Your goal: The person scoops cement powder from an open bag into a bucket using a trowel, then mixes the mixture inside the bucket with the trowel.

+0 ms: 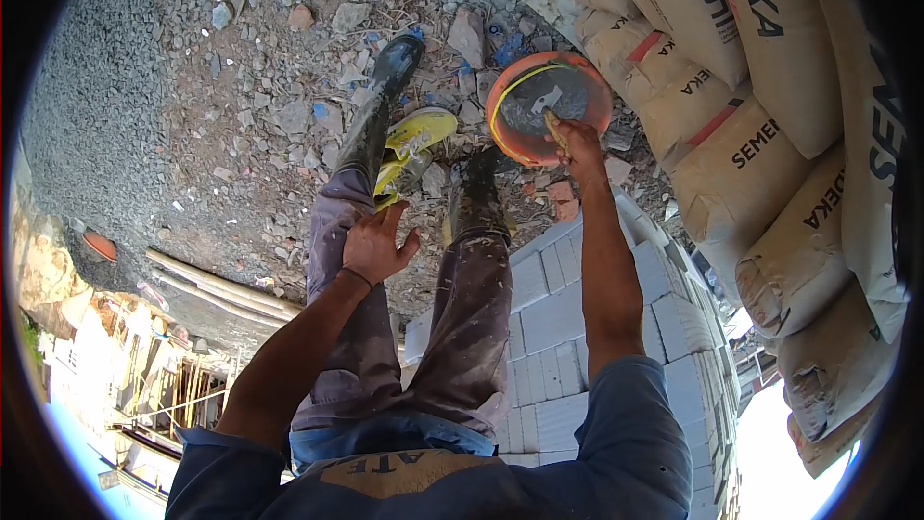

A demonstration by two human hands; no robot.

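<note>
My right hand (580,149) is closed around the light wooden handle (552,123) of a tool. The tool reaches into a round orange bucket (602,101) with a yellow handle along its rim. Dark contents show inside the bucket, with a pale grey patch near the tool's tip, so the tool's head cannot be made out clearly. My left hand (378,244) holds nothing; its fingers are spread over my left knee, and I cannot tell whether it touches the trousers. Yellow shoes (421,132) show between my dark boots (397,63).
Stacked cement bags (736,149) rise along the right. Pale grey blocks (549,327) are stacked behind my right leg. Stones and broken brick (467,37) litter the ground, with gravel (144,87) at left. Long poles (221,284) lie at lower left.
</note>
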